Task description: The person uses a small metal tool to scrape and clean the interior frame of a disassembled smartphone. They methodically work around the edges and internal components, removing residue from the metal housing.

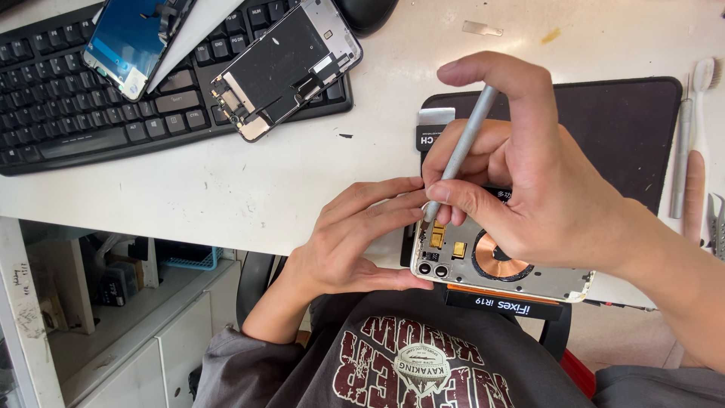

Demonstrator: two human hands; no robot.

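Opened phone housing lies at near table edge, back side up, copper coil and gold contacts exposed. Right hand closes in pen grip round grey metal screwdriver, tip down at housing's top corner, just below fingertips. Left hand steadies housing's left end, fingers curled on its edge, thumb along lower side. Dark work mat lies beyond right hand. Farther left of left hand: black keyboard, detached screen and second screen resting on it. Tweezers and brush lie right of mat.
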